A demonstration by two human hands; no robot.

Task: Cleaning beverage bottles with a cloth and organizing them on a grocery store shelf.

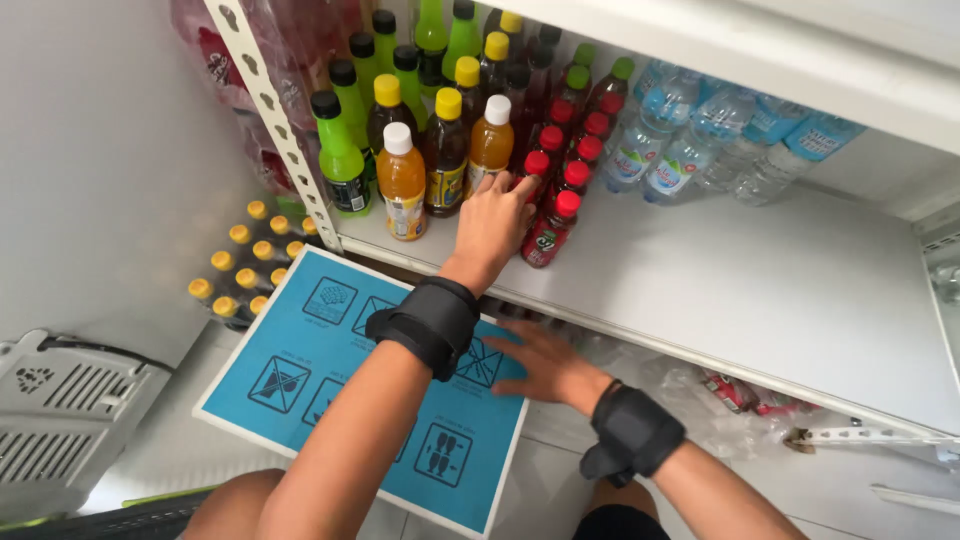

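Two hands work here: left hand (492,222) touches, fingers spread, red-capped bottles (560,190) near the shelf (760,290) front edge; right hand (545,365) lies flat on the blue sheet (300,340). Rows stand filled; right half remains bare.

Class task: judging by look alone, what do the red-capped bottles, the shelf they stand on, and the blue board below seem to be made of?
Red-capped bottles: likely clear plastic, glossy, dark drink showing through. Shelf: seemingly white-painted metal, smooth, faintly shiny, with a perforated upright. Blue board: probably printed cardboard, flat, matte, white-edged.
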